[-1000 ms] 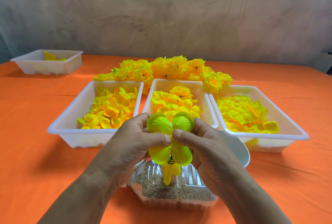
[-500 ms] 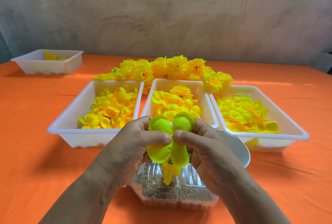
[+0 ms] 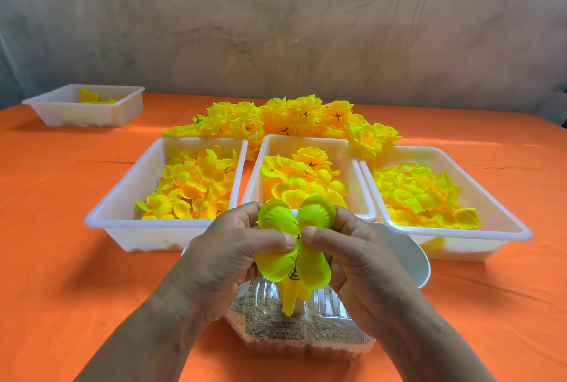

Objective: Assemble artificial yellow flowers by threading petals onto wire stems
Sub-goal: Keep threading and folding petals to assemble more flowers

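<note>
A yellow-green petal layer with several round lobes (image 3: 316,213) is held up in front of me. My left hand (image 3: 227,259) and my right hand (image 3: 362,262) pinch it at its centre, thumbs meeting there. Below the layer hangs a yellow bud (image 3: 290,295) with a dark calyx; the stem is hidden. Three white trays hold loose yellow petals: left tray (image 3: 122,210), middle tray (image 3: 306,141), right tray (image 3: 491,228). A heap of finished yellow flowers (image 3: 291,121) lies behind the trays.
A clear plastic box with sandy filling (image 3: 291,335) sits under my hands. A white bowl (image 3: 411,259) stands behind my right hand. Another white tray (image 3: 89,111) with a few petals is at the far left. An orange cloth (image 3: 61,289) covers the table.
The petal layer has slid slightly down over the bud while both hands keep their pinch. Nothing else has moved.
</note>
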Demonstrator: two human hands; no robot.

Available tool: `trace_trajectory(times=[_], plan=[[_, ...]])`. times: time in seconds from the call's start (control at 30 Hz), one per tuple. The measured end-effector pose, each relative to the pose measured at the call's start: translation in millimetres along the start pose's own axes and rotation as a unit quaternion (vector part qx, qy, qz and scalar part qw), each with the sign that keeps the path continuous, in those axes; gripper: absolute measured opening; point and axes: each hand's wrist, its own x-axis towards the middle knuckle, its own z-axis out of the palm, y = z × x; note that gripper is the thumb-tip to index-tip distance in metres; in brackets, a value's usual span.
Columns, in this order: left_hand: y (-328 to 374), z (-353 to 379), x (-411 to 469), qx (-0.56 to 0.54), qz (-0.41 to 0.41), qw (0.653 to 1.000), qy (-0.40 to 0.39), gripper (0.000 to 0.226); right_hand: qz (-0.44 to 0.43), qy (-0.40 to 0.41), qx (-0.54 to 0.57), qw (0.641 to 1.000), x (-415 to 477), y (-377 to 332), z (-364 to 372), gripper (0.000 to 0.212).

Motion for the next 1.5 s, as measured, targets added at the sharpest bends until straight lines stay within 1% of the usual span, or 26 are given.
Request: trace_trajectory(times=[0.1,0.17,0.23,0.3,0.47,0.63,0.73,0.93,1.07,1.13,1.3,1.37,1.4,1.47,1.5], plan=[[-3.4,-1.8,1.3,-0.002,-0.008,1.0,-0.006,0.04,0.006,0.011,-0.018,1.0,-0.4,2.4,-1.2,0.042],[-5.0,-2.2,1.7,0.003,-0.017,1.0,-0.014,0.042,0.012,0.024,-0.035,0.999,-1.0,4.5,-1.7,0.04],[-8.3,-2.3,3.3,0.013,-0.029,0.999,-0.014,0.041,0.014,0.04,-0.058,0.997,-1.6,7.1,-3.1,0.034],[-13.3,-2.3,4.6,0.029,-0.041,0.999,-0.01,0.032,0.013,0.055,-0.091,0.994,-2.6,10.5,-4.6,0.025],[-22.6,-5.2,6.8,0.053,-0.06,0.997,-0.016,0.029,0.025,0.071,-0.154,0.985,-5.1,14.4,-7.7,0.021],[-27.4,-7.0,9.7,0.071,-0.068,0.995,-0.015,0.028,0.034,0.063,-0.172,0.983,-5.5,18.4,-10.2,0.02],[-29.0,-8.0,10.5,0.078,-0.07,0.994,-0.014,0.028,0.034,0.073,-0.191,0.978,-5.2,21.2,-11.6,0.02],[-29.9,-11.8,11.3,0.079,-0.099,0.991,-0.029,0.027,0.039,0.066,-0.186,0.98,-7.4,20.5,-10.2,0.019],[-31.0,-13.5,11.7,0.086,-0.103,0.99,-0.043,0.027,0.048,0.079,-0.195,0.977,-6.7,22.4,-12.0,0.021],[-30.7,-13.0,11.3,0.093,-0.104,0.989,-0.046,0.031,0.054,0.076,-0.191,0.977,-6.9,22.7,-13.2,0.022],[-30.3,-12.1,9.5,0.113,-0.108,0.987,-0.046,0.019,0.073,0.08,-0.194,0.975,-9.1,24.4,-16.0,0.023],[-28.3,-14.8,7.0,0.131,-0.106,0.985,-0.038,0.023,0.071,0.082,-0.234,0.966,-10.6,22.6,-17.5,0.025],[-25.9,-18.1,6.3,0.151,-0.097,0.983,-0.025,0.033,0.062,0.085,-0.279,0.955,-11.7,20.1,-19.1,0.026],[-19.2,-27.8,6.4,0.206,-0.058,0.977,0.021,0.055,0.044,0.085,-0.384,0.919,-14.5,12.3,-23.0,0.035],[-14.6,-31.6,6.0,0.216,-0.031,0.975,0.042,0.058,0.037,0.082,-0.428,0.899,-16.0,7.7,-25.1,0.04]])
